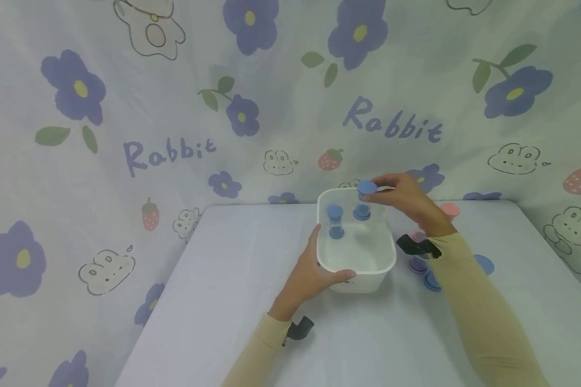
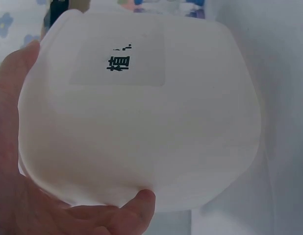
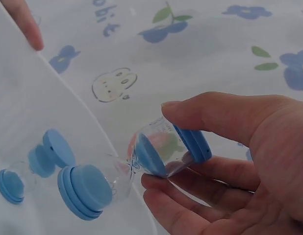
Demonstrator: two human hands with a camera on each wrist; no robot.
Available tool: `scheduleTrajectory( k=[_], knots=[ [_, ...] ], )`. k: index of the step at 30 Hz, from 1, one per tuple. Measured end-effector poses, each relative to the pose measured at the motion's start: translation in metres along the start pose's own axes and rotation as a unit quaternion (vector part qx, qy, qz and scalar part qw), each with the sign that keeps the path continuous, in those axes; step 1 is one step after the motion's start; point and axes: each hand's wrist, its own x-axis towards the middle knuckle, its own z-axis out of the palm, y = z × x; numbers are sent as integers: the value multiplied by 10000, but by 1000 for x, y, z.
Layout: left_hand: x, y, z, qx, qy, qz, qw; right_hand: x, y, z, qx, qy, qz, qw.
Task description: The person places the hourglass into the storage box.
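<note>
A white plastic bin (image 1: 358, 255) is on the white table, its open top facing me. My left hand (image 1: 310, 274) grips the near left corner of its rim; in the left wrist view the bin's outer wall (image 2: 141, 132) fills most of the picture. Over the far right part of the bin, my right hand (image 1: 406, 199) pinches a blue-capped hourglass (image 1: 367, 188) by its upper end. The right wrist view shows this hourglass (image 3: 150, 155) tilted, with blue sand in its clear glass. Another blue hourglass (image 1: 335, 220) stands inside the bin at the left.
Right of the bin, partly behind my right forearm, are a pink-capped hourglass (image 1: 449, 209), a purple one (image 1: 418, 264) and blue caps (image 1: 433, 281). A patterned curtain (image 1: 281, 107) hangs behind the table.
</note>
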Motion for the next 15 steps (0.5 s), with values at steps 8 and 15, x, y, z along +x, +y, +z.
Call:
scheduleTrajectory(
  k=[8, 15],
  knots=[
    [0, 0, -1, 2, -28, 77, 10000, 11, 2, 9, -112, 18, -190, 9998],
    [1, 0, -1, 6, -42, 43, 10000, 20, 2, 14, -344, -20, -224, 9992]
  ],
)
